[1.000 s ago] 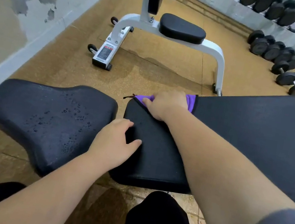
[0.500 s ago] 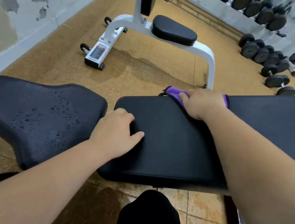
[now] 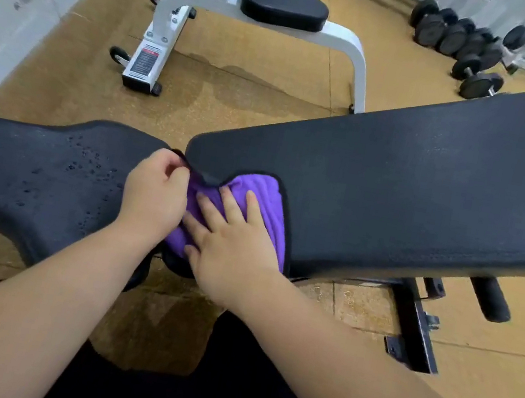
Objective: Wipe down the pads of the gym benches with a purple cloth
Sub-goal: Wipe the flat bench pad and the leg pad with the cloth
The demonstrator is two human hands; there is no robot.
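Gym, weights area: black padded bench [image 3: 412, 189] at 3 o'clock, white-framed bench [image 3: 283, 2] at 12, row of dumbbells [image 3: 451, 37] at 1, speckled tan mat flooring [image 3: 260, 59].

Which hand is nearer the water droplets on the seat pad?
Left. The left hand lies over the seat pad, right beside the droplets, pinching the edge of the purple cloth. The right hand presses flat on the cloth at the back pad end, farther off.
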